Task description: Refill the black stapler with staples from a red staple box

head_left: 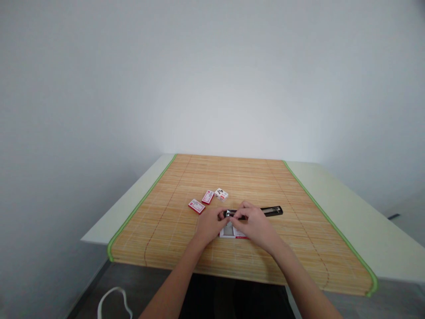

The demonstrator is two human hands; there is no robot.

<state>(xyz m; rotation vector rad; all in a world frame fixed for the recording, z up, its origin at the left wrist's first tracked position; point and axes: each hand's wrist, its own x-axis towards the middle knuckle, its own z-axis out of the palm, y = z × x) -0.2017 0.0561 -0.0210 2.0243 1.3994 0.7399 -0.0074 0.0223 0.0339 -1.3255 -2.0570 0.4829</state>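
Note:
A long black stapler [274, 211], opened out so that its metal inside shows, lies crosswise on the mat. My left hand [211, 225] is closed around its left end, near a shiny metal part. Over the stapler's middle, my right hand [251, 223] is bent with thumb and forefinger pinched together close to my left fingertips. Whatever small thing sits in that pinch is hidden. Just below both hands lies a red-and-white staple box [229, 231] with a grey area showing, partly covered by my right hand.
Two flat red-and-white boxes [197, 206] [208, 196] and a small white box [221, 194] with a stapler picture lie beyond my left hand. A green-edged bamboo mat [239, 175] covers the middle of the white table [332, 186]. A pale wall stands behind.

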